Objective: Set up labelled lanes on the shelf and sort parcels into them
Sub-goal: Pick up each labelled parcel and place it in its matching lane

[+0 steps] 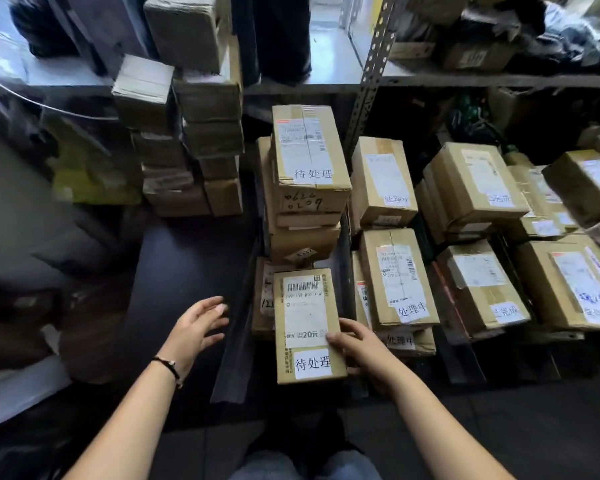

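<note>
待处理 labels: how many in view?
2. One is on the top box at the back, and one is on the front box that the right hand grips. More may be hidden.

A crumpled yellow plastic bag [90, 174] sits at the left, beside a dark matt floor [181, 265]. Glossy black plastic bags [561, 36] are heaped at the upper right. Blue denim trouser legs [305, 467] show at the bottom edge.
</note>
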Motion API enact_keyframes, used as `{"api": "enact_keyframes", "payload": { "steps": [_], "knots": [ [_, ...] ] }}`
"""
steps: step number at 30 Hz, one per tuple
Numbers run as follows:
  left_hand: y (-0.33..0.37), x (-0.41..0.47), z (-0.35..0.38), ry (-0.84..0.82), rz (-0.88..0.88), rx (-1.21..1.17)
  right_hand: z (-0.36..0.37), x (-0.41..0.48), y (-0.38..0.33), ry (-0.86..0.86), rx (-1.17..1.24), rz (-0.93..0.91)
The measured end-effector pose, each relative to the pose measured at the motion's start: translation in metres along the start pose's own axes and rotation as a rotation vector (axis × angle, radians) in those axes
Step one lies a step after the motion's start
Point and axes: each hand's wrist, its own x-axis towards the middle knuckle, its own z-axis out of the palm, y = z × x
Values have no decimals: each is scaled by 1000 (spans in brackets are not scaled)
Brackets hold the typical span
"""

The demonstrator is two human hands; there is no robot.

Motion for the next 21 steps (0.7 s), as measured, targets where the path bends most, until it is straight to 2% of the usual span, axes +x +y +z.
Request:
{"api": "enact_keyframes", "payload": {
  "steps": [3, 8, 14, 17, 21],
  "knots": [
    [-7, -4, -4, 41, -34, -4, 10, 12, -1, -34, -66, 31],
    [-18, -12, 0, 64, -84, 0, 23, 36, -3, -63, 27, 60],
    [-28, -10, 0, 87, -94, 25, 28, 57, -4, -15, 66, 40],
    [-36, -6, 1, 105, -85, 103, 29, 59, 1, -8, 97, 48],
    [-46, -6, 2, 17, -133, 310, 29, 49, -1, -12, 87, 39]
  ]
}}
